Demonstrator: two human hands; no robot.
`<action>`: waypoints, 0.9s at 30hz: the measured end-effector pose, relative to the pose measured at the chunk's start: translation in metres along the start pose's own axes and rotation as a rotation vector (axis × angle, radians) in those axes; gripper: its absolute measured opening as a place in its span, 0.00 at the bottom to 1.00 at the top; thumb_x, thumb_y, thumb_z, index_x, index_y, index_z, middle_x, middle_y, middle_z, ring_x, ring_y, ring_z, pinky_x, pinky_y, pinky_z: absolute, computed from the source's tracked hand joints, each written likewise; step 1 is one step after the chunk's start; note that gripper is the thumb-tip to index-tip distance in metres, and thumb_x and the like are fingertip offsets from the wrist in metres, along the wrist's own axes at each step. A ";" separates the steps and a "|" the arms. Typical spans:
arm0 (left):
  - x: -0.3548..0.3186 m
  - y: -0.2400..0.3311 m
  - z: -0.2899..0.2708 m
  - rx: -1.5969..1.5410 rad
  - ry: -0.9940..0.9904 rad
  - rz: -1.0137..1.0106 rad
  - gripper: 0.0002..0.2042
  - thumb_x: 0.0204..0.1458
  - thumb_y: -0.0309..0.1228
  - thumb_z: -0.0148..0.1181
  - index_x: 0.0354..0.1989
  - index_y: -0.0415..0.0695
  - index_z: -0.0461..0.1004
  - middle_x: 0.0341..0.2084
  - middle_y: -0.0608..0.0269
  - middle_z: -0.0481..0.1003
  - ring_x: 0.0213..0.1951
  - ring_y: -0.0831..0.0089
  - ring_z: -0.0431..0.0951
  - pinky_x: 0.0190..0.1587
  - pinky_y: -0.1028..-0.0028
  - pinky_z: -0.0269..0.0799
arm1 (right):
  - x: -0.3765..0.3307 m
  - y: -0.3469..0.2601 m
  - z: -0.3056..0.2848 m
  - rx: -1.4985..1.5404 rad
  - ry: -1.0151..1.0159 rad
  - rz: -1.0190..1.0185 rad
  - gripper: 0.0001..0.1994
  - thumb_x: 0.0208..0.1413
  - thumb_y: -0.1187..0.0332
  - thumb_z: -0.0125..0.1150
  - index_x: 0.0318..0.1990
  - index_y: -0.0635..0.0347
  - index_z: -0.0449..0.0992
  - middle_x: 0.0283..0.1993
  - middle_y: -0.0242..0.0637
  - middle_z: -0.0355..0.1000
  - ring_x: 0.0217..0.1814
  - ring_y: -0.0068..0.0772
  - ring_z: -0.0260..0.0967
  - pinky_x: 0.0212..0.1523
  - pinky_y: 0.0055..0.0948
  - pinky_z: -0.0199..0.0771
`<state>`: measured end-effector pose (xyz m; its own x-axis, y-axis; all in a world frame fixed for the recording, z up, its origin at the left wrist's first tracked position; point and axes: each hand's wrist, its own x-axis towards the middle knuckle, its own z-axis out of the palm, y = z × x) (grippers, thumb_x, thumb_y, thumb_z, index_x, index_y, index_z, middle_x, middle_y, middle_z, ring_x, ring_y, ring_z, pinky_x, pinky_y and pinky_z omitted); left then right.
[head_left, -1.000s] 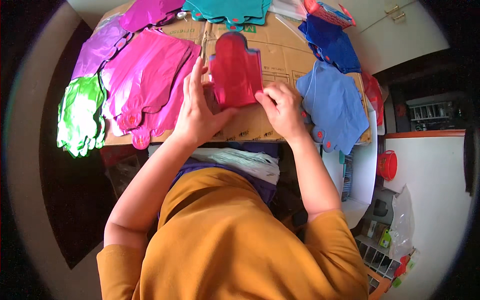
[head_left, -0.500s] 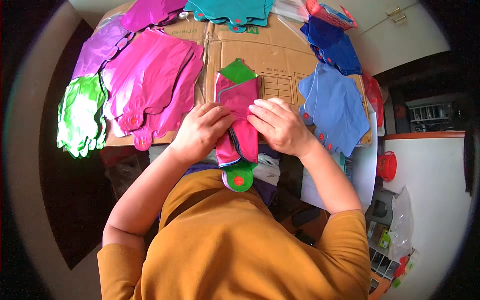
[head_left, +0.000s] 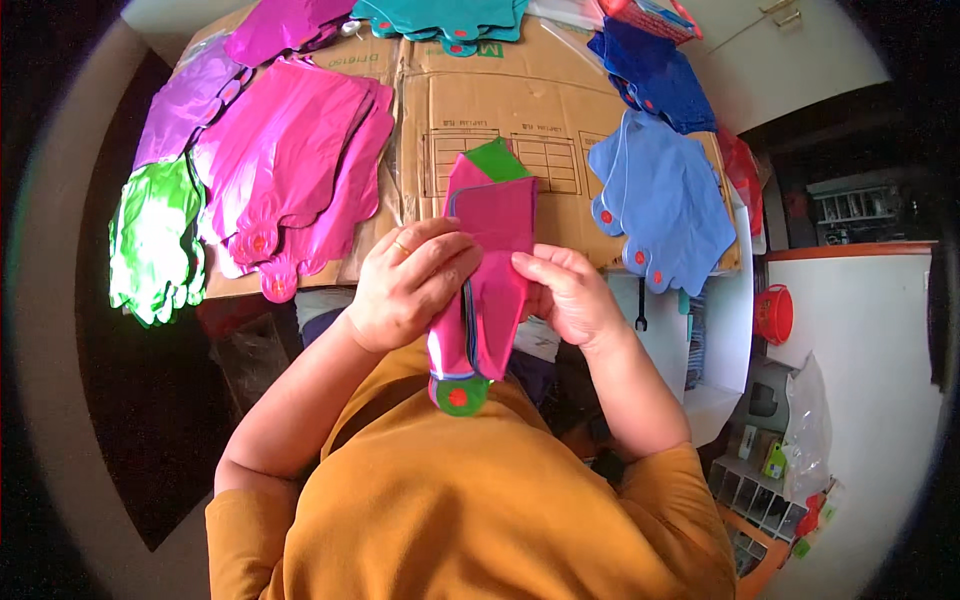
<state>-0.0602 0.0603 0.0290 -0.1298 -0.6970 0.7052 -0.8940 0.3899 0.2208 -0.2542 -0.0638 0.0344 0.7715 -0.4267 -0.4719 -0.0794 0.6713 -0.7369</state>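
Note:
A folded bundle of glossy foil sheets [head_left: 495, 275], which look like flat foil balloons, is between my hands at the front edge of the cardboard. Pink lies outside; a green corner shows at its top, and a round green tab with a red dot at its bottom. My left hand [head_left: 415, 280] is closed round the bundle's left side, fingers curled over the front. On the right edge, my right hand [head_left: 570, 290] pinches it, thumb in front and the other fingers partly hidden behind.
Flattened cardboard [head_left: 470, 100] covers the table. Stacks of similar foil pieces lie around it: pink [head_left: 290, 150], bright green [head_left: 155, 235], purple [head_left: 190, 105], magenta [head_left: 285, 25], teal [head_left: 440, 15], dark blue [head_left: 655, 80] and light blue [head_left: 665, 200]. A red bucket [head_left: 773, 314] is at the right.
The bundle has come nearer to me, off the cardboard, and tilted. My right hand has moved lower and turned, from fingers over its front to thumb in front.

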 end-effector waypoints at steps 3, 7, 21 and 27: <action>-0.007 0.007 0.000 -0.243 0.169 -0.379 0.22 0.48 0.18 0.59 0.55 0.38 0.72 0.48 0.54 0.74 0.48 0.57 0.78 0.51 0.64 0.77 | -0.002 0.003 -0.002 -0.102 -0.041 -0.121 0.09 0.63 0.66 0.60 0.34 0.61 0.80 0.30 0.25 0.76 0.28 0.14 0.68 0.30 0.18 0.67; -0.010 0.002 -0.027 -1.515 0.197 -1.059 0.22 0.60 0.22 0.53 0.64 0.37 0.63 0.53 0.54 0.74 0.51 0.66 0.78 0.53 0.65 0.76 | -0.001 -0.001 0.005 -0.306 -0.023 -0.332 0.11 0.63 0.67 0.61 0.30 0.61 0.81 0.27 0.19 0.73 0.28 0.09 0.62 0.30 0.17 0.62; 0.023 0.001 -0.034 -1.314 -0.134 -1.073 0.07 0.61 0.28 0.61 0.44 0.40 0.77 0.31 0.76 0.77 0.30 0.89 0.71 0.32 0.81 0.69 | -0.019 -0.033 0.032 -0.255 -0.204 -0.300 0.11 0.63 0.69 0.60 0.46 0.68 0.80 0.40 0.26 0.78 0.39 0.14 0.70 0.43 0.18 0.70; 0.028 0.003 -0.045 -1.396 -0.182 -1.110 0.08 0.62 0.27 0.59 0.48 0.41 0.78 0.34 0.73 0.78 0.31 0.87 0.74 0.33 0.80 0.72 | -0.018 -0.023 0.033 -0.268 -0.178 -0.383 0.11 0.63 0.70 0.60 0.46 0.67 0.81 0.40 0.28 0.79 0.40 0.15 0.70 0.44 0.20 0.70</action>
<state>-0.0467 0.0692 0.0798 0.0914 -0.9737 -0.2086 0.3869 -0.1583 0.9084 -0.2450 -0.0514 0.0755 0.8711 -0.4860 -0.0705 0.0893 0.2979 -0.9504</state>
